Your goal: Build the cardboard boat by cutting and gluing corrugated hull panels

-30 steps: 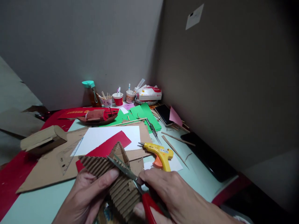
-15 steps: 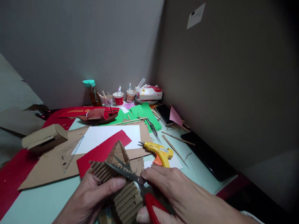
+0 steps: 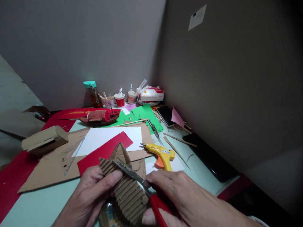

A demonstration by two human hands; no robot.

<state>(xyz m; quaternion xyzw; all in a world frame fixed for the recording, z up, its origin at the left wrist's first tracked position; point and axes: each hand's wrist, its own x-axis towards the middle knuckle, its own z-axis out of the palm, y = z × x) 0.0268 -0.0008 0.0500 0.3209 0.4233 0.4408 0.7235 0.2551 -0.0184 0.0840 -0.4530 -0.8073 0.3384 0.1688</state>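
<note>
My left hand [image 3: 94, 189] grips a strip of corrugated cardboard [image 3: 130, 200] near its far end, thumb on the ridges. In my right hand [image 3: 175, 189] is a pair of red-handled scissors [image 3: 157, 205], whose blades lie along the strip's right edge, close to my left thumb. The blades look nearly closed; whether cardboard sits between them I cannot tell. A folded cardboard piece with a pointed top [image 3: 120, 153] stands just beyond the blades. Below the strip, a partly hidden object with a shiny patch [image 3: 109, 209] shows.
A yellow glue gun [image 3: 163, 154] lies beyond my right hand. Red paper [image 3: 106, 151], white paper [image 3: 99, 135] and a set square [image 3: 74, 157] rest on flat cardboard [image 3: 35, 179]. A cardboard form [image 3: 44, 138], model boat [image 3: 99, 117], craft knife [image 3: 155, 131] and phone [image 3: 167, 114] are farther out.
The scissor blades have come closer together. The strip has turned and now reads as one continuous piece beneath them; my left hand has shifted slightly with it.
</note>
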